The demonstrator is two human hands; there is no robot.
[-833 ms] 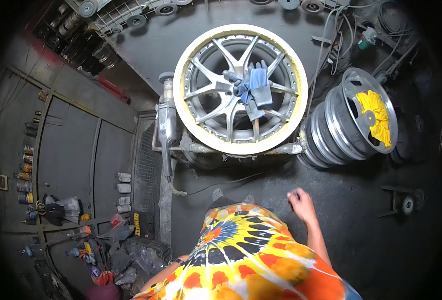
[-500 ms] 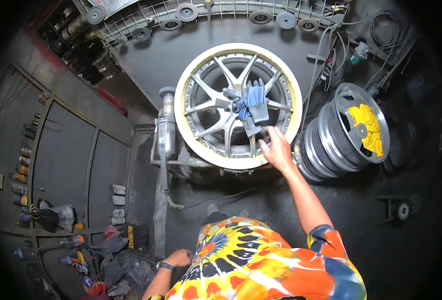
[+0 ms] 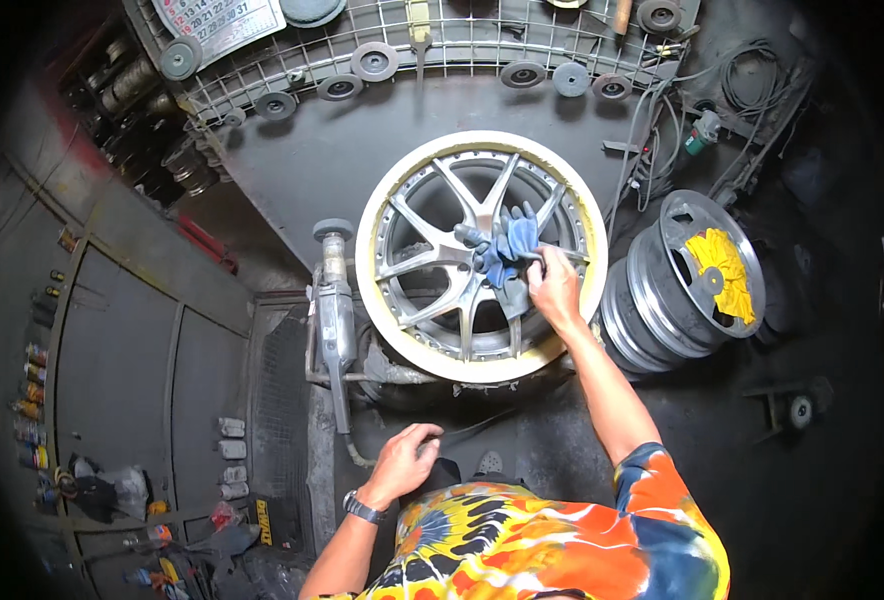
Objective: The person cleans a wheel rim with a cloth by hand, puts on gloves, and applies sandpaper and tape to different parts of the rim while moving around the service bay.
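Observation:
An alloy wheel (image 3: 453, 287) with a pale yellow coated rim lies face up on a metal stand. Blue-grey work gloves (image 3: 504, 240) rest on its spokes. My right hand (image 3: 554, 285) grips one glove at the right of the hub, fingers closed on it. My left hand (image 3: 409, 458) hangs below the rim, empty, with fingers loosely bent and apart. A metal power tool (image 3: 337, 320) with a round wheel on top stands upright just left of the rim.
Stacked wheels (image 3: 657, 310) with yellow cloth (image 3: 719, 270) stand at right. A wire rack (image 3: 462, 55) holds several discs behind the bench (image 3: 292, 170). Cables (image 3: 752, 75) and a green tool (image 3: 702, 133) hang upper right. Cans (image 3: 32, 400) line the left wall.
My right hand has reached up to the gloves and taken hold of one, bunching it. My left hand has risen toward the rim. The view has shifted, showing more of the rack.

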